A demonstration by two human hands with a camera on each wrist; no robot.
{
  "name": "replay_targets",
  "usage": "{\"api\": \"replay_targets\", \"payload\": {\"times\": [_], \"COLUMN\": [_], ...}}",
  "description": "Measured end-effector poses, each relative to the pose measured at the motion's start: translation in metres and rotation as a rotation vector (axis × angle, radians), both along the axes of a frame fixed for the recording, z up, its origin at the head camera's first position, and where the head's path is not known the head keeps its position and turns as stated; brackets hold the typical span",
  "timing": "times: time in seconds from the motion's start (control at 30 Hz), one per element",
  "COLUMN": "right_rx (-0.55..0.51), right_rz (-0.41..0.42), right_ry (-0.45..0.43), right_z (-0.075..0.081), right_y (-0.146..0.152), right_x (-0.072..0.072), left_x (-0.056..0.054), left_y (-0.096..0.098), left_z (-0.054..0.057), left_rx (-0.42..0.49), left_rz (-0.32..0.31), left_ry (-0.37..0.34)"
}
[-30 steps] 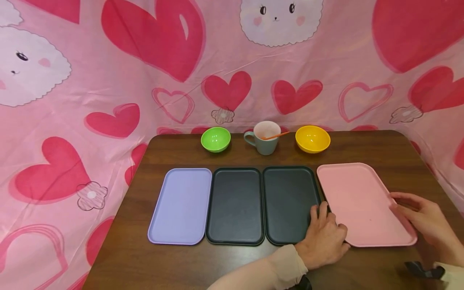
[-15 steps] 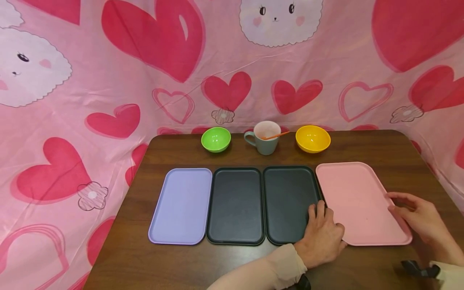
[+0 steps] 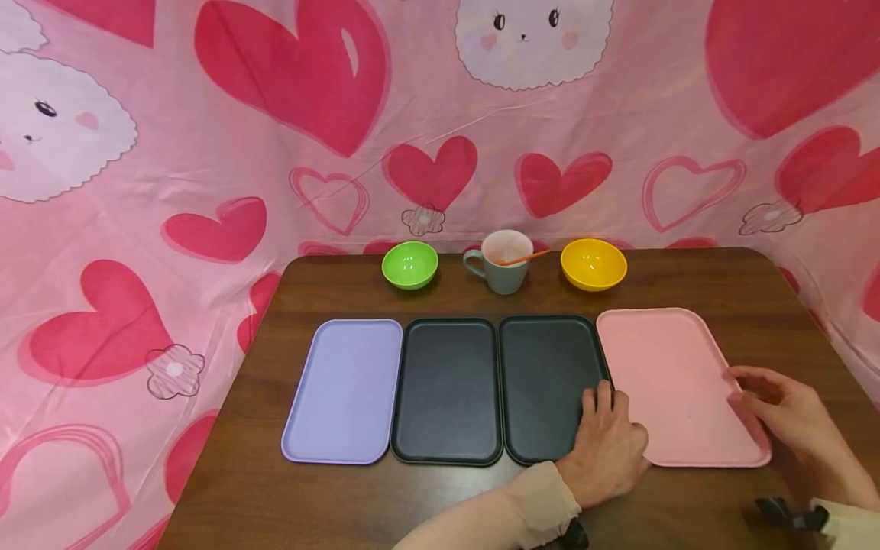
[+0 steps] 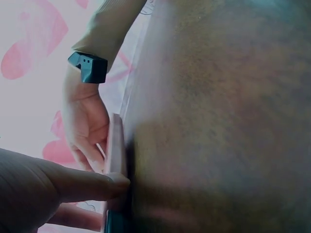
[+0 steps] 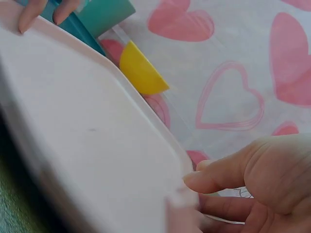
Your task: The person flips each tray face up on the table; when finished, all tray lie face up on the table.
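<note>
In the head view a pink tray (image 3: 670,382) lies at the right end of a row of trays, its left edge against a black tray (image 3: 546,367). My left hand (image 3: 605,451) holds the pink tray's near left corner. Its fingertips lie along the seam with the black tray, and its thumb (image 4: 114,183) is at the front edge in the left wrist view. At the opposite side, my right hand (image 3: 794,409) pinches the right rim, with the thumb (image 5: 204,179) on the edge and the other fingers partly hidden below.
Farther left lie a second black tray (image 3: 447,389) and a lavender tray (image 3: 344,389). Behind the row stand a green bowl (image 3: 409,266), a grey-blue mug (image 3: 505,271) with an orange stick (image 3: 525,258) in it, and a yellow bowl (image 3: 593,265). A heart-patterned cloth (image 3: 440,92) hangs behind the table.
The pink tray has slid left, closing the gap to the black tray beside it. Both hands have shifted left with it; the other trays, bowls and mug stay put.
</note>
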State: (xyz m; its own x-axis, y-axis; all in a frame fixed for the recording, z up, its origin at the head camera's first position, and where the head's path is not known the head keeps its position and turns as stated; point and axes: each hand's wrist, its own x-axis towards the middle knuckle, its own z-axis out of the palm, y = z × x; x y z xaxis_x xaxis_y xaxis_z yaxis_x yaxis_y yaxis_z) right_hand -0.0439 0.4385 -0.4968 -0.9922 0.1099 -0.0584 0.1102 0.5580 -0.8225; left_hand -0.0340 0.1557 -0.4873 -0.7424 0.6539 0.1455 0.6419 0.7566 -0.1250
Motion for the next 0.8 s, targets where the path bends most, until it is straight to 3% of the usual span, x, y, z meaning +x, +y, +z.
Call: {"api": "replay_targets", "payload": {"times": [0.13, 0.33, 0.5, 0.63, 0.8], "right_rx": [-0.011, 0.018, 0.233, 0.385, 0.398], "right_rz": [0.017, 0.015, -0.033, -0.035, 0.012], "right_ry": [0.048, 0.031, 0.024, 0.028, 0.144], "right_z": [-0.001, -0.001, 0.008, 0.018, 0.021], "right_y": [0.001, 0.001, -0.002, -0.009, -0.018], "right_x": [-0.001, -0.002, -0.004, -0.007, -0.012], "left_x": [-0.001, 0.000, -0.004, -0.019, -0.050], "left_y": [0.000, 0.000, -0.012, -0.037, -0.087], "left_z": [0.000, 0.001, 0.017, 0.036, 0.057], "left_rx": [-0.003, 0.000, 0.074, 0.191, 0.353], "left_rz": [0.006, 0.000, -0.023, -0.041, -0.019], "left_ry": [-0.009, -0.003, -0.034, -0.034, -0.054]}}
